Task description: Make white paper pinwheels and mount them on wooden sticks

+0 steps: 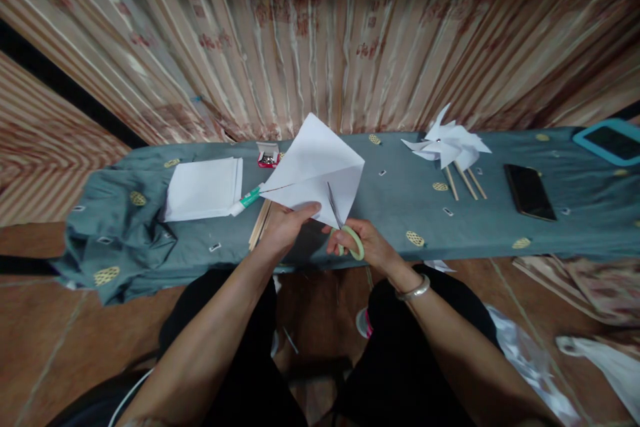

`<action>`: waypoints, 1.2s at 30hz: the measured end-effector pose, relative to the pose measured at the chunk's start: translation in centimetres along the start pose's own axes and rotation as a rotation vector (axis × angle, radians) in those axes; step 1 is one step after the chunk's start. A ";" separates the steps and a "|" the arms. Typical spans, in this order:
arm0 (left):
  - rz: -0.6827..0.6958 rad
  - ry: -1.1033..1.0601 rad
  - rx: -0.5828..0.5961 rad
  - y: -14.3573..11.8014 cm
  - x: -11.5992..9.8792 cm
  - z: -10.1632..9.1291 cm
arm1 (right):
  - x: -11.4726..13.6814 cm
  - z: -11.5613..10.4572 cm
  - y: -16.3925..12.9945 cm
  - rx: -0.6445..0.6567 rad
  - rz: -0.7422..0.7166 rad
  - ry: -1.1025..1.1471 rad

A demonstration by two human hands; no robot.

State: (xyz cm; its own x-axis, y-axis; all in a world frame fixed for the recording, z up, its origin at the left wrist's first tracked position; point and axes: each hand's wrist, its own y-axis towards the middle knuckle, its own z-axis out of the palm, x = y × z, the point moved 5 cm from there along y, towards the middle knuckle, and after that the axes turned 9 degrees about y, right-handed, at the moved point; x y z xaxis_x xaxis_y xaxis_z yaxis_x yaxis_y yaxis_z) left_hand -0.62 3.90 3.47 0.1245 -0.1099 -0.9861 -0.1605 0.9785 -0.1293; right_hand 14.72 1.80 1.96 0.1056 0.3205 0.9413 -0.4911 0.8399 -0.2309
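Paper square [314, 170] is held by the left hand [287, 225] pinching its corner, one cut showing. Right hand [364, 245] grips scissors [345, 230] (blades partway in). More cuts look left; finished pinwheels [447, 143] lie nearby.

No lettering, label or number is legible on anything in view.

A white square paper sheet [315, 167], creased along its diagonals, tilts above the table edge. Light-green-handled scissors [345, 230] cut into its lower corner, blades pointing up along a crease.
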 end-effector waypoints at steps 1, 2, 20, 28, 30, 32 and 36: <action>-0.002 -0.005 -0.001 0.0 0.1 0.0 | 0.0 0.0 0.0 0.005 -0.007 -0.004; -0.003 -0.010 -0.005 0.0 0.1 0.0 | 0.0 0.0 0.0 0.009 -0.013 -0.007; 0.000 -0.003 -0.015 0.1 0.4 -0.3 | -0.3 0.1 0.3 -0.022 0.025 0.071; 0.031 0.017 -0.025 0.4 0.6 -0.5 | -0.3 0.3 0.3 -0.037 0.051 0.112; 0.030 0.016 -0.020 0.4 0.6 -0.4 | -0.3 0.4 0.3 -0.040 0.054 0.122; 0.046 0.016 -0.008 0.4 0.5 -0.4 | -0.2 0.5 0.3 -0.038 0.056 0.127; 0.074 0.007 0.012 0.5 0.3 -0.3 | -0.2 0.6 0.2 -0.038 0.057 0.127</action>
State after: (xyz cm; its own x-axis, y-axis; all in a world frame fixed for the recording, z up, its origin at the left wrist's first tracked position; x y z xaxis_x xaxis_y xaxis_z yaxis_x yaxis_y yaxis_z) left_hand -1.00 4.30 3.09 0.1062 -0.0383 -0.9936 -0.1577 0.9860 -0.0548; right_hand 14.10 1.69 1.88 0.1883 0.4186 0.8884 -0.4662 0.8343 -0.2943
